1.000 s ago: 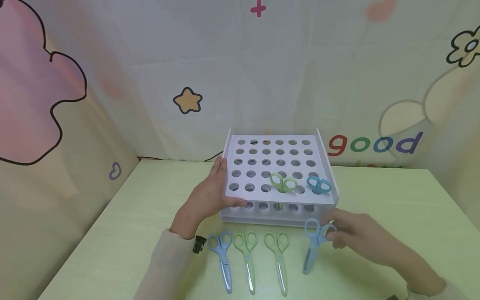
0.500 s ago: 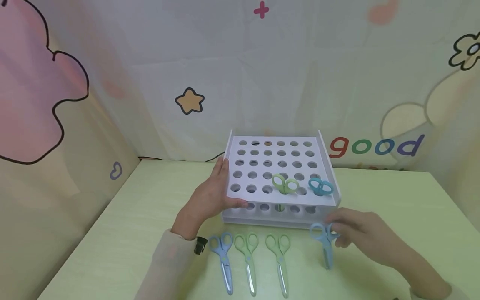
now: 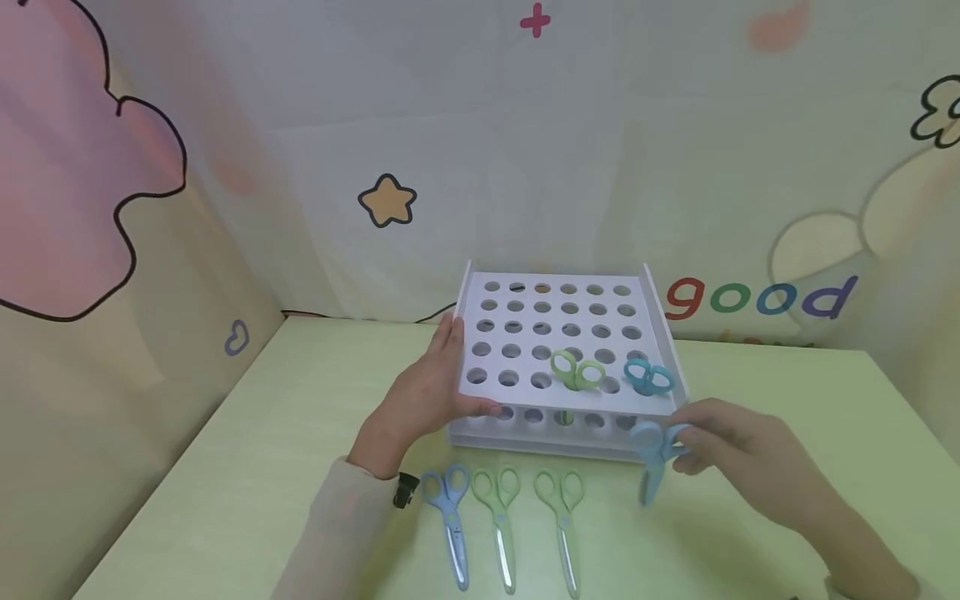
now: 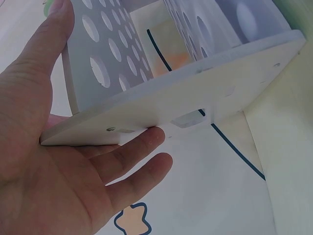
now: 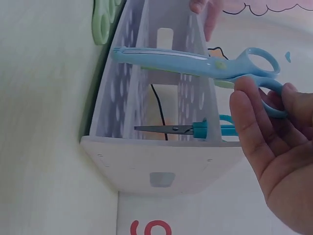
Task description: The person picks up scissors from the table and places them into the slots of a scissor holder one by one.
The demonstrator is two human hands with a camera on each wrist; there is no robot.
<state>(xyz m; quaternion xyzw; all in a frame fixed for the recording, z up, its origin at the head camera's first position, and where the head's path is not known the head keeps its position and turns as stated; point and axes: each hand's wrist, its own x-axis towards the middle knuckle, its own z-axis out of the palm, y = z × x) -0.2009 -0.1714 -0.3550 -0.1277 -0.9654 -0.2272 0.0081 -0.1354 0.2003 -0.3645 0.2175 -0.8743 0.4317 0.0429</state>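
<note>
My right hand point(image 3: 750, 458) pinches one finger loop of a pair of light blue scissors point(image 3: 651, 467), whose blades point down in front of the rack's right corner. In the right wrist view these scissors point(image 5: 176, 62) appear across the rack, blades together. My left hand point(image 3: 420, 392) holds the left side of a white two-tier rack point(image 3: 525, 396) full of round holes, thumb over its front edge and fingers along the outer side panel point(image 4: 171, 105). Green scissors point(image 3: 576, 371) and teal scissors point(image 3: 647, 377) stand in front-row holes, handles up.
On the green table point(image 3: 300, 467) before the rack lie blue scissors point(image 3: 452, 517), green scissors point(image 3: 498, 517) and another green pair point(image 3: 564, 521), handles toward the rack. A printed curtain point(image 3: 525, 150) hangs close behind the rack.
My right hand has raised the light blue scissors toward the rack's front right corner, and their blades have swung about. The left hand keeps its place on the rack. The head view has shifted slightly.
</note>
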